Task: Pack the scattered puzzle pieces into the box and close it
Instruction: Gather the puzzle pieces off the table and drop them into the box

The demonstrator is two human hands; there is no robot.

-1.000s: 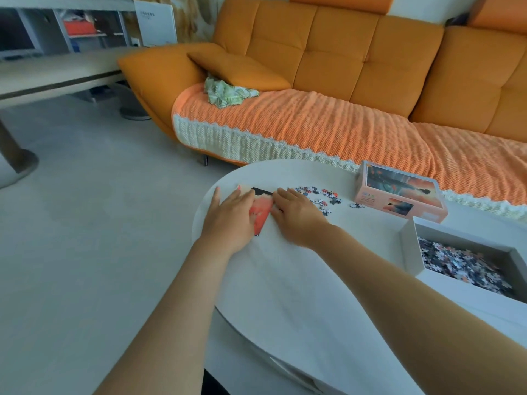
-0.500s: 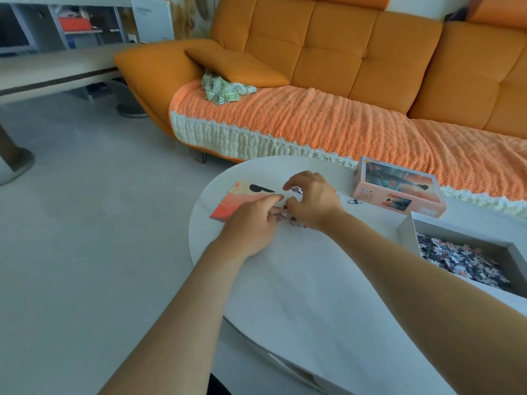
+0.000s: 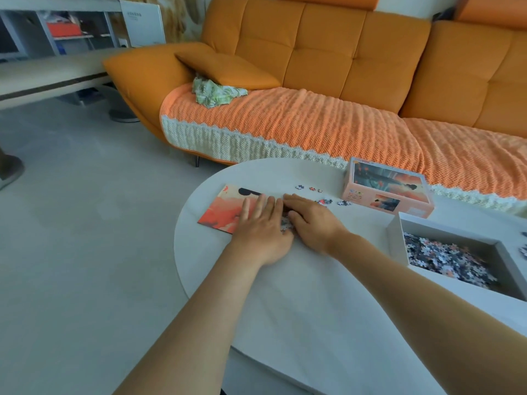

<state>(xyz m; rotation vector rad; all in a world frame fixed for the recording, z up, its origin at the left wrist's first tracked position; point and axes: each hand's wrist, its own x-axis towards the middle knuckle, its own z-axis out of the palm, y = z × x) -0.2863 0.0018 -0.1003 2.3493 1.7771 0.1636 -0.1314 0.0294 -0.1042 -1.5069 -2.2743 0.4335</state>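
On the white round table [image 3: 299,295] both my hands lie flat, side by side. My left hand [image 3: 261,226] rests with straight fingers on the right end of an orange picture sheet [image 3: 222,210]. My right hand [image 3: 309,220] lies palm down beside it. A small heap of puzzle pieces [image 3: 286,223] shows between the two hands, mostly hidden. A few loose pieces [image 3: 325,201] lie just beyond my right hand. The open white box [image 3: 396,232] at the right holds many pieces. Its pink lid [image 3: 386,186] stands behind it.
An orange sofa [image 3: 328,67] with a knitted throw runs along the far side of the table. A green crumpled cloth [image 3: 216,92] lies on it. Grey floor spreads to the left, with a low bench [image 3: 51,78] and shelves beyond.
Both hands were curled over the pieces half a second ago; now they lie flat together, the left partly on the sheet. Fewer loose pieces lie beyond the right hand.
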